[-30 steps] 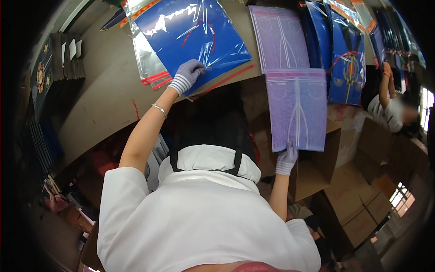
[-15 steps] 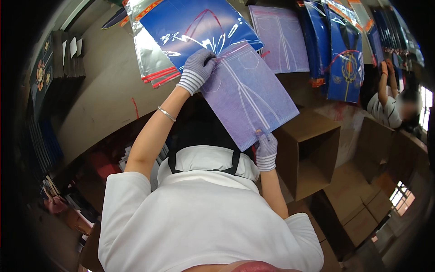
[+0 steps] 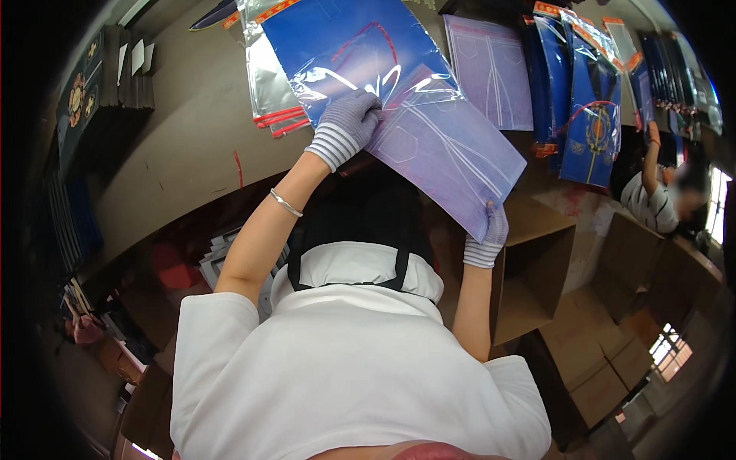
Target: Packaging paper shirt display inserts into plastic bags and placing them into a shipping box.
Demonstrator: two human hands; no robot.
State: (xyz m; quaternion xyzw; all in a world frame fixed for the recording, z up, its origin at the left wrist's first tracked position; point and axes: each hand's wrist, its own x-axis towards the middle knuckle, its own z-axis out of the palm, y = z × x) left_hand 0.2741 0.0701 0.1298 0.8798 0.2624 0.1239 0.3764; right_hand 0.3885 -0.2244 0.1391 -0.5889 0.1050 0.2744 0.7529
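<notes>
A flat purple bag (image 3: 452, 157) printed with trouser seams and pockets slants before me, its upper end under the clear plastic sleeve that covers a blue bag (image 3: 330, 38) with a red cord. My left hand (image 3: 346, 126), in a grey striped glove, is closed on the sleeve's open edge beside the purple bag's upper left corner. The fingertips are partly hidden. My right hand (image 3: 487, 234), gloved alike, pinches the purple bag's lower end near its corner; its thumb shows on top. Just beyond lies another purple bag (image 3: 491, 73) on the table.
Clear sleeves with red edges (image 3: 280, 119) lie under the blue bag on the table (image 3: 192, 115). Dark folded bags (image 3: 115, 100) stand at the left, packed blue bags (image 3: 590, 138) at the right. An open cardboard box (image 3: 529, 284) is near my right arm. A co-worker (image 3: 652, 199) works at far right.
The purple bag's upper end has slid under the sleeve's clear plastic. My right hand has moved right and up with its lower end, and the bag now bends. My left hand keeps its grip.
</notes>
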